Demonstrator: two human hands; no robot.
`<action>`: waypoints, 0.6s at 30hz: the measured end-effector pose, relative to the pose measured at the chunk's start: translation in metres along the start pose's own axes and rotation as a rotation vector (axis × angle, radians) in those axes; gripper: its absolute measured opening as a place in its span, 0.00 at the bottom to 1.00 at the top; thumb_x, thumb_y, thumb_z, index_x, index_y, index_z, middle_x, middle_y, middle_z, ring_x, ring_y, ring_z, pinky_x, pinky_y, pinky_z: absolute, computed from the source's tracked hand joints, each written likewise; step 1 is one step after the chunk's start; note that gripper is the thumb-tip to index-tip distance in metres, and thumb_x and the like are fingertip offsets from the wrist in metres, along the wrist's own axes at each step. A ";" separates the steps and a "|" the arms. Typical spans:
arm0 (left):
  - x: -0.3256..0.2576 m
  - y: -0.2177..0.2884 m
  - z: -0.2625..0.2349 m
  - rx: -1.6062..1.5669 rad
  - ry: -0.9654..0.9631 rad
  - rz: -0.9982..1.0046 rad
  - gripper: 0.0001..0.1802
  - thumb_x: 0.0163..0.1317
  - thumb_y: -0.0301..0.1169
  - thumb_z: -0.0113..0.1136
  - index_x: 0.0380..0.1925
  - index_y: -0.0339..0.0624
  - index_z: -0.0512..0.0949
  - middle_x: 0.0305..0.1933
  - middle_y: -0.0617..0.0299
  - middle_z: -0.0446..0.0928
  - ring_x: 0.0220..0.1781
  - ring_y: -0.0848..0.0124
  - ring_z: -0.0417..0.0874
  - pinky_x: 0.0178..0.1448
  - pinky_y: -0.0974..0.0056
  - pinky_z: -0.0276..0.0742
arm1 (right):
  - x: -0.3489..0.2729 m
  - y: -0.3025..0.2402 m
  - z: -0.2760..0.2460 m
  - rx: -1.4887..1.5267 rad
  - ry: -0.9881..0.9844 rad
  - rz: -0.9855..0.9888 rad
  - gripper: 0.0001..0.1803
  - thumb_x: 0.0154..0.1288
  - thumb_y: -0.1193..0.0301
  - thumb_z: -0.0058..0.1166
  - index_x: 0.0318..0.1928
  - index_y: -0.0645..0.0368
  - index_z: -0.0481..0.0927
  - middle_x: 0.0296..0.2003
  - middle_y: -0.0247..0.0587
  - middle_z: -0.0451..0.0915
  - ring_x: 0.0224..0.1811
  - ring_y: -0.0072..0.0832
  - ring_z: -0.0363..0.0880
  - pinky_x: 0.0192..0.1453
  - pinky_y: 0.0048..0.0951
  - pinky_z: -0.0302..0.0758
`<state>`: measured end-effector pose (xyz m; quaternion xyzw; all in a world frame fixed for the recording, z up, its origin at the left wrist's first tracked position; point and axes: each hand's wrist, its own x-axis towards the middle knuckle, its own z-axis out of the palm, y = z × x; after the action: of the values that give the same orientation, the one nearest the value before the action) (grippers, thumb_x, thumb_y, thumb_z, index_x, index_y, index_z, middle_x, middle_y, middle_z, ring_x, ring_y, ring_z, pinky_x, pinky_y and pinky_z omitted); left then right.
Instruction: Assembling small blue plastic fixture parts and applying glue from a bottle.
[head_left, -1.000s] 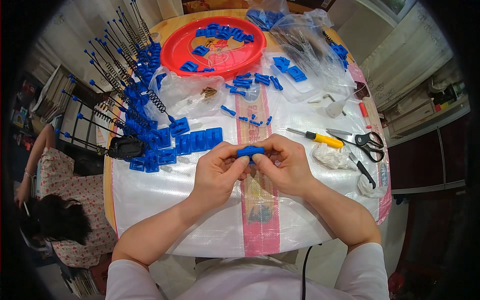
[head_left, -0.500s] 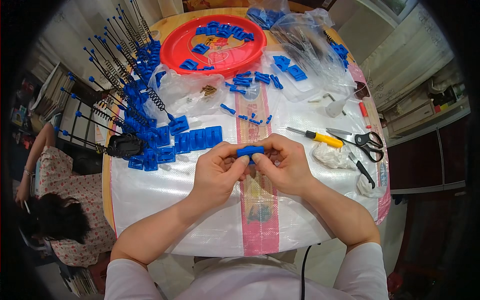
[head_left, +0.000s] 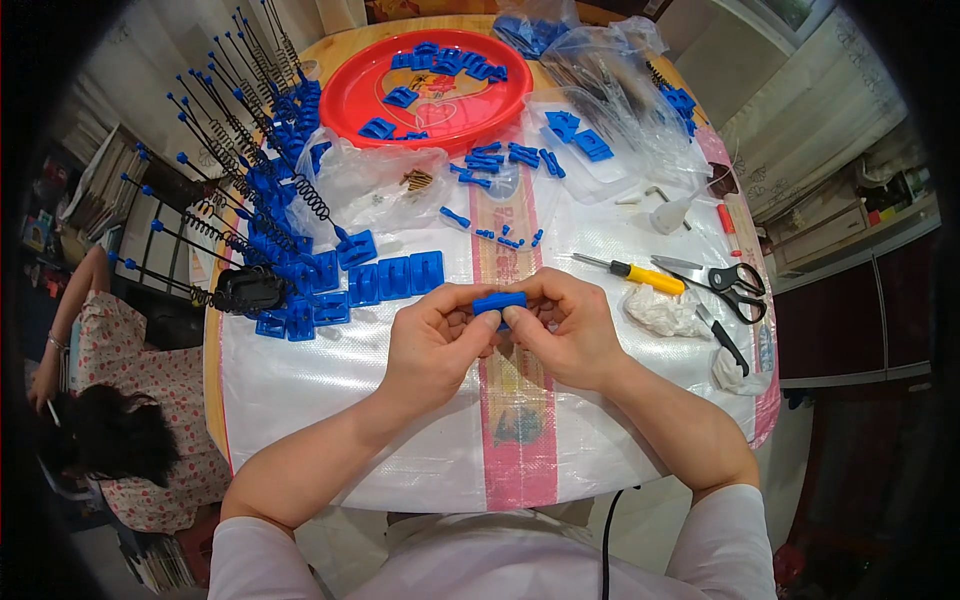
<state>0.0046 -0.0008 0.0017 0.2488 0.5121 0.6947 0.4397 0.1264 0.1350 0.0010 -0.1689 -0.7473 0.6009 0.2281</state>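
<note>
While a white woven sheet (head_left: 360, 400) with a pink-edged band covers most of your wooden table (head_left: 212, 380), pale curtains (head_left: 810, 120) hang beyond the far corners. Past the left edge is another person (head_left: 165, 400) in a patterned garment; past the right edge stands a dark cabinet (head_left: 830, 320). Your left hand (head_left: 430, 340) and right hand (head_left: 568, 340) both grip one blue plastic piece (head_left: 499, 301) over the pink-edged band, on the near half of the table. Its long axis runs left to right, roughly along the near edge, one end toward each hand; you cannot tell which end is its front. Your thumbs (head_left: 478, 332) cover part of its near side. Beyond your left hand, blue bases (head_left: 395, 278) reach toward the left edge, where black springs (head_left: 311, 196) on rods crowd. A red tray (head_left: 340, 120) by the far edge holds more blue pieces (head_left: 401, 97); small blue parts (head_left: 486, 160) lie before it. A yellow-handled screwdriver (head_left: 655, 279), black-handled scissors (head_left: 738, 290) and a knife (head_left: 728, 340) lie between your right hand and the right edge.
</note>
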 end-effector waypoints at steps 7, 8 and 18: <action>0.000 0.000 -0.001 0.034 -0.008 -0.007 0.11 0.69 0.21 0.56 0.50 0.32 0.78 0.40 0.58 0.82 0.37 0.78 0.83 0.40 0.74 0.80 | -0.001 -0.002 0.002 0.022 -0.004 0.005 0.07 0.63 0.76 0.60 0.39 0.67 0.79 0.28 0.37 0.83 0.26 0.15 0.79 0.29 0.20 0.75; 0.000 0.001 -0.001 0.028 -0.008 -0.008 0.11 0.69 0.22 0.56 0.49 0.32 0.78 0.40 0.58 0.82 0.37 0.78 0.83 0.40 0.74 0.80 | 0.000 -0.003 0.002 0.038 -0.004 0.009 0.07 0.63 0.76 0.60 0.39 0.67 0.79 0.28 0.37 0.83 0.26 0.14 0.79 0.29 0.20 0.75; 0.001 0.002 -0.001 0.050 -0.019 -0.006 0.10 0.69 0.22 0.56 0.49 0.34 0.78 0.38 0.59 0.82 0.35 0.77 0.83 0.39 0.73 0.80 | 0.000 -0.002 0.001 -0.007 -0.004 -0.041 0.06 0.63 0.77 0.60 0.39 0.66 0.79 0.31 0.38 0.82 0.28 0.16 0.80 0.30 0.20 0.77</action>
<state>0.0022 -0.0007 0.0034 0.2646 0.5257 0.6780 0.4403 0.1261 0.1339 0.0031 -0.1534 -0.7529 0.5940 0.2384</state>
